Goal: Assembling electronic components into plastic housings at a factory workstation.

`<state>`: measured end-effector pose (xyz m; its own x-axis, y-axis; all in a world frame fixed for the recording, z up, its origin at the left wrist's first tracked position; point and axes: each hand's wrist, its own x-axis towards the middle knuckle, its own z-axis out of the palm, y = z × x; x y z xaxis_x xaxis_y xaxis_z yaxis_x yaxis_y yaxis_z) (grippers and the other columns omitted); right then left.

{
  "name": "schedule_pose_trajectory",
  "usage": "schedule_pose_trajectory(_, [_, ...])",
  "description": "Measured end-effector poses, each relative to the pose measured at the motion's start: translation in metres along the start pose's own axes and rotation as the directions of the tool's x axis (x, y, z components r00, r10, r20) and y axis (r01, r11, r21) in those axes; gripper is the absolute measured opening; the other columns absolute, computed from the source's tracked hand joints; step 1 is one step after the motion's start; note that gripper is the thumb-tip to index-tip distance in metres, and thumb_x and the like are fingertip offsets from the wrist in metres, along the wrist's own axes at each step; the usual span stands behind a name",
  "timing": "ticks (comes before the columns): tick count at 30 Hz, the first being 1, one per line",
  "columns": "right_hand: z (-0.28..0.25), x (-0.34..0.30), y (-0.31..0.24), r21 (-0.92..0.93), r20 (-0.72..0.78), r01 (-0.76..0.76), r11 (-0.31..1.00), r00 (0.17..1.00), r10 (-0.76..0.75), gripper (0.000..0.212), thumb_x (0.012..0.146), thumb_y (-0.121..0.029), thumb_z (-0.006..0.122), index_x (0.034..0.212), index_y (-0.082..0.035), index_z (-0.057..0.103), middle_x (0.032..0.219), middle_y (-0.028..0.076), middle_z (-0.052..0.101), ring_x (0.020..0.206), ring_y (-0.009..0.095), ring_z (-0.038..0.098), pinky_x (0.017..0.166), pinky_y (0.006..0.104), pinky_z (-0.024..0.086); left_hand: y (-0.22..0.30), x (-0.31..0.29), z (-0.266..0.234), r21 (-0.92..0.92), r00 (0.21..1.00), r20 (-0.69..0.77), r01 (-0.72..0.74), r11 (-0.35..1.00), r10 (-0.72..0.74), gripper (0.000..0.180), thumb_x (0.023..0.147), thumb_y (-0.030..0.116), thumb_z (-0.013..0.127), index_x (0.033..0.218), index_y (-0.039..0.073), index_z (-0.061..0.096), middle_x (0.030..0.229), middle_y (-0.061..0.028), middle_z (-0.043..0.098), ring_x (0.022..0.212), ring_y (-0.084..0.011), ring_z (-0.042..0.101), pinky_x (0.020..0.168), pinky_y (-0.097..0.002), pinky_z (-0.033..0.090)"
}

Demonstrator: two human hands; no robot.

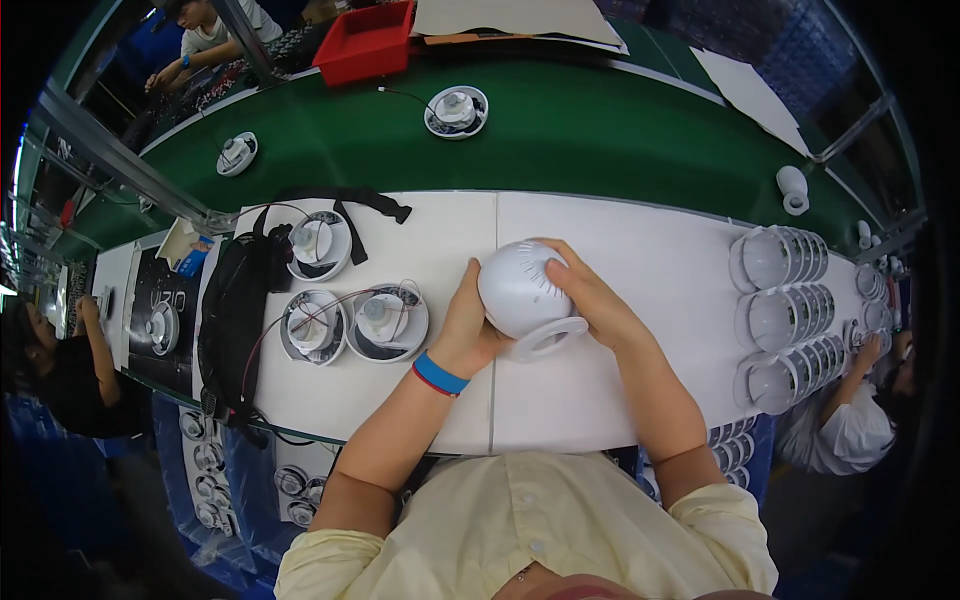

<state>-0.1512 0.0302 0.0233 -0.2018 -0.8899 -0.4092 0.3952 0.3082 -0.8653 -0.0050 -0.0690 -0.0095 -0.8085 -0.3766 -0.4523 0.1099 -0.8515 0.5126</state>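
The white housing (520,288), a rounded shell with fine slots and a ring-shaped foot (578,325), is held just above the white tabletop (570,420), near its middle seam. It looks like thin moulded plastic: probably light and stiff, smooth enough to slip, its gloss easily scratched. The full sides of the round body seem the surest hold; the ring looks a weaker one.

The left hand (462,318) cups its left side, thumb upright along the shell. The right hand (592,298) is curved round the upper right, thumb over the slots. Both are spread to the shell's width and have hold of it; the left fingers mostly hide, seemingly underneath.

To the left sit three open bowls (388,350) with wired parts, beside a black bag (232,300). Rows of clear-rimmed domes (785,310) stand right; beyond runs a green belt (620,130).
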Motion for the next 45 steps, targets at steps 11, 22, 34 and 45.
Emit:
schedule_pose_trajectory(11, [-0.172, 0.148, -0.074, -0.307, -0.667, 0.368, 0.878, 0.575, -0.474, 0.084, 0.073, -0.042, 0.080, 0.135, 0.002, 0.044, 0.120, 0.019, 0.059, 0.103, 0.027, 0.062, 0.087, 0.0399, 0.052, -0.015, 0.024, -0.017, 0.437, 0.981, 0.058, -0.191, 0.879, 0.185, 0.069, 0.100, 0.053, 0.040, 0.145, 0.001, 0.032, 0.146, -0.0145, 0.038, 0.112, -0.0361, 0.062, 0.088, -0.0381, 0.053])
schedule_pose_trajectory(22, [-0.167, 0.208, -0.104, -0.998, -0.057, -0.006, 0.057, 0.145, -0.988, 0.075, 0.080, -0.030, 0.072, 0.141, -0.002, 0.039, 0.130, 0.026, 0.049, 0.125, 0.041, 0.042, 0.102, 0.0465, 0.040, -0.039, 0.034, -0.028, 0.653, 0.917, 0.156, -0.374, 0.658, 0.366, 0.048, 0.100, 0.020, 0.053, 0.141, 0.000, 0.037, 0.135, -0.0133, 0.046, 0.103, -0.0245, 0.065, 0.080, -0.0322, 0.056])
schedule_pose_trajectory(34, [-0.031, 0.161, 0.013, -0.232, -0.008, 0.357, 0.905, 0.929, -0.369, 0.030, 0.085, 0.002, 0.056, 0.114, 0.003, 0.059, 0.093, 0.013, 0.068, 0.076, 0.021, 0.070, 0.064, 0.0321, 0.060, -0.013, 0.022, -0.026, 0.775, 0.237, 0.286, -0.626, -0.079, 0.928, 0.047, 0.099, 0.011, 0.046, 0.142, -0.005, 0.034, 0.138, -0.0213, 0.042, 0.114, -0.0324, 0.057, 0.097, -0.0406, 0.047])
schedule_pose_trajectory(45, [-0.105, -0.035, 0.038, -0.889, 0.087, 0.385, 0.248, 0.673, -0.734, 0.070, 0.088, -0.026, 0.069, 0.148, -0.008, 0.037, 0.143, 0.017, 0.046, 0.127, 0.032, 0.045, 0.108, 0.0434, 0.035, -0.053, -0.015, 0.035, 0.362, 0.126, 0.907, -0.718, -0.594, 0.401, 0.044, 0.070, -0.011, 0.064, 0.111, 0.005, 0.070, 0.083, -0.0075, 0.058, 0.072, -0.0233, 0.058, 0.062, -0.0331, 0.045])
